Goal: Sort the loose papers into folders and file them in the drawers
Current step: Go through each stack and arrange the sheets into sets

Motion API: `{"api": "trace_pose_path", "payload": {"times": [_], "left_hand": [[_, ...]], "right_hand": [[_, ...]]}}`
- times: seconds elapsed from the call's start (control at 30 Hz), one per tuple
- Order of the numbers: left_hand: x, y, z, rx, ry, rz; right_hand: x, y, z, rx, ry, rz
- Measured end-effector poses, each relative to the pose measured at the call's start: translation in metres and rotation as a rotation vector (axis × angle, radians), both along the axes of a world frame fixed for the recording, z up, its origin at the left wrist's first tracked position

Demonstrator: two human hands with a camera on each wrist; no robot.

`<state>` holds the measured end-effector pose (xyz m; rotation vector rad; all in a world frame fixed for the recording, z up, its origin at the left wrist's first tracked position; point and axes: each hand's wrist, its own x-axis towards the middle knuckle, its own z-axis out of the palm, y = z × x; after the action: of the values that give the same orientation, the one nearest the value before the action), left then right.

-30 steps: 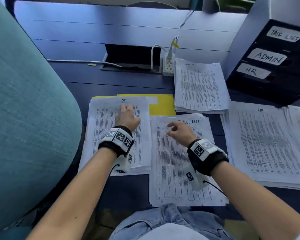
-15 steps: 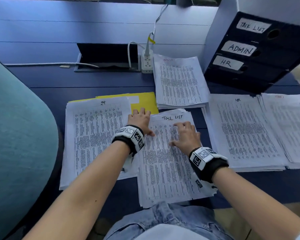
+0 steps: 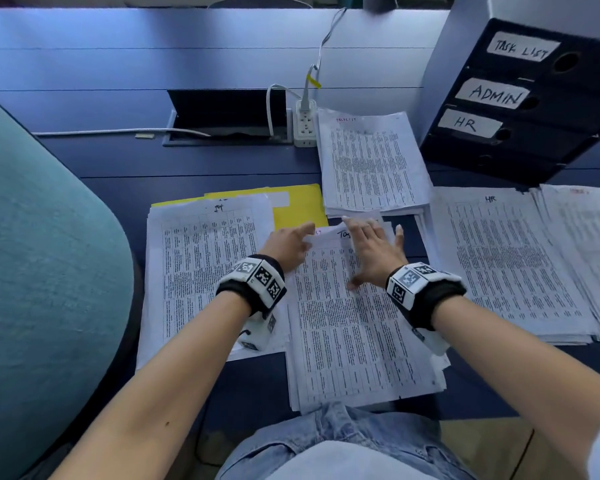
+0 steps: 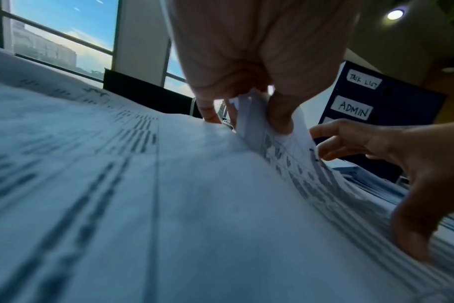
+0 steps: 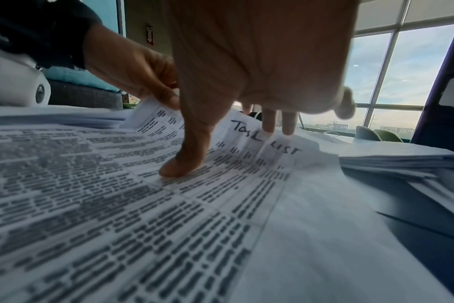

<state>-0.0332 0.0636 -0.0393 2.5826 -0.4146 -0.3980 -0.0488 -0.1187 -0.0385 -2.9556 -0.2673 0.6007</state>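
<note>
The pile headed "Task List" [image 3: 354, 341] lies at the desk's near edge in front of me. My left hand [image 3: 300, 237] pinches the top left corner of its top sheet [image 4: 257, 123] between thumb and fingers, and that corner is lifted and curled. My right hand [image 3: 369, 247] lies spread on the same pile near the heading, thumb [image 5: 184, 164] pressed to the print, fingers straight. To the left sits the "IT" pile [image 3: 201, 265] on a yellow folder [image 3: 298, 206]. The dark drawer unit [image 3: 520, 98], labelled TASK LIST, ADMIN and HR, stands at the back right.
Another pile [image 3: 371, 164] lies behind the hands, and the "HR" pile [image 3: 499, 258] and one more pile [image 3: 589, 244] lie to the right. A power strip [image 3: 305, 124] and an open cable hatch [image 3: 226, 116] are further back. A teal chair back [image 3: 42, 271] fills the left.
My left hand has left the IT pile and taken the top left corner of the Task List sheet. My right hand has slid up to the heading and spread flat.
</note>
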Motion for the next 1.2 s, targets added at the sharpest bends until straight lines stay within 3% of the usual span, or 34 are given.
{"api": "trace_pose_path", "payload": {"times": [0.2,0.33,0.57,0.87,0.97,1.1,1.2], "left_hand": [[0.002,0.007,0.009,-0.268,0.144,0.168],[0.01,0.008,0.011,-0.358,0.221,0.29],[0.009,0.008,0.009,-0.222,0.206,0.243],[-0.001,0.002,0.027,-0.213,0.155,0.121],[-0.003,-0.002,0.034,-0.348,0.159,0.133],[-0.005,-0.011,0.053,-0.704,0.264,0.266],[-0.002,-0.016,0.06,-0.745,0.274,0.244]], "right_hand": [[-0.003,-0.002,0.006,-0.006,-0.148,0.117],[-0.02,-0.001,0.0,-0.026,-0.477,0.316],[-0.045,-0.008,-0.017,-0.031,-0.53,0.445],[-0.026,-0.005,0.003,0.23,-0.49,0.19],[-0.011,-0.004,0.015,0.248,-0.47,0.074],[0.023,-0.007,0.05,0.277,-0.563,-0.135],[0.052,-0.013,0.084,0.318,-0.622,-0.277]]}}
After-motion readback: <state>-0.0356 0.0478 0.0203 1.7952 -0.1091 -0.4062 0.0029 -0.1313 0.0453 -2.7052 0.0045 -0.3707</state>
